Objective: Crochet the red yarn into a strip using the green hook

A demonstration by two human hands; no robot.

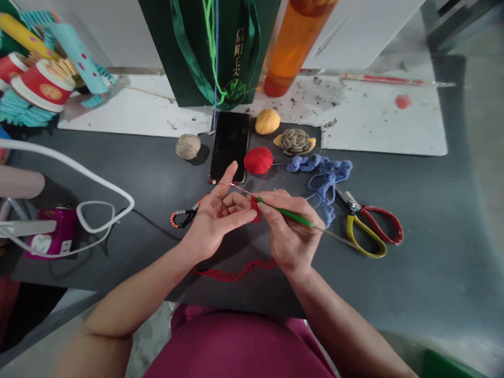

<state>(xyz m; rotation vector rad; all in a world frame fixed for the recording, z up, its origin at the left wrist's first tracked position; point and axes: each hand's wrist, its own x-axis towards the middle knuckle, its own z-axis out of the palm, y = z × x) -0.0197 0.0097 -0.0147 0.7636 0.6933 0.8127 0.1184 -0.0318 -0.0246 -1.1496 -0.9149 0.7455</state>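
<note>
Between thumb and fingers my left hand pinches a small red crochet piece, its index finger raised with red yarn over it. My right hand is closed round the green grip of a crochet hook; the hook's metal tip points left, near the raised finger. A narrow red crocheted strip lies on the table below both hands. Just beyond them sits a red yarn ball, a strand running down from it. A black phone lies behind my left hand, and a beaded strand beside its wrist.
Scissors with red and yellow handles lie at right, near blue crochet work. Beige and yellow yarn balls and a crocheted flower sit farther back. Behind stand a green bag and an orange bottle. A white cable curves at left.
</note>
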